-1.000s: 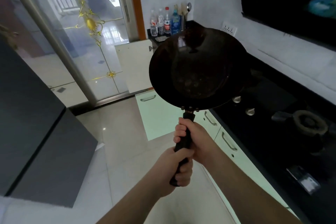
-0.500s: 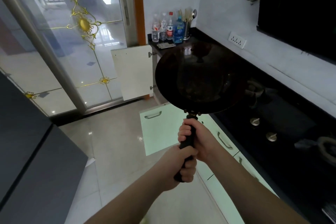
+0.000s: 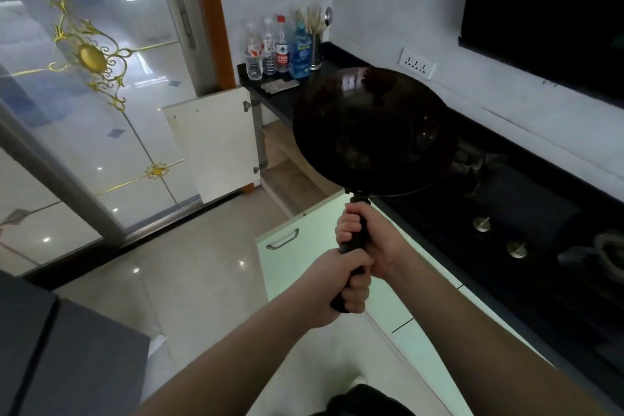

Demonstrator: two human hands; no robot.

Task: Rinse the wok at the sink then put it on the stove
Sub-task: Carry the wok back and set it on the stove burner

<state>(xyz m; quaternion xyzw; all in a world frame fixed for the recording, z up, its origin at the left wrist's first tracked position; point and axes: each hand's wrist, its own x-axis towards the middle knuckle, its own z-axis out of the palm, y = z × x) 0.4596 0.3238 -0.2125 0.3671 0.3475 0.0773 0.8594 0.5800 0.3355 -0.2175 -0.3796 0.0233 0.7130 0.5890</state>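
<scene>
A dark round wok (image 3: 373, 132) hangs in the air over the left end of the black stove top (image 3: 513, 213), its inside facing me. Both hands grip its black handle. My right hand (image 3: 371, 240) holds the upper part just under the wok's rim. My left hand (image 3: 337, 287) holds the lower end. A burner grate (image 3: 472, 162) shows just past the wok's right rim, and two stove knobs (image 3: 481, 223) sit on the glass. The sink is out of sight.
Several bottles (image 3: 277, 47) and a utensil holder (image 3: 315, 44) stand at the counter's far end. A white cabinet door (image 3: 211, 142) hangs open below them. Pale green drawers (image 3: 304, 240) run under the counter. A glass sliding door (image 3: 87, 84) fills the left; a dark cabinet (image 3: 67, 358) sits near left.
The wok has moved lower and to the right, toward the far burner, as my view shifted along the counter. Both hands keep their grip on the handle.
</scene>
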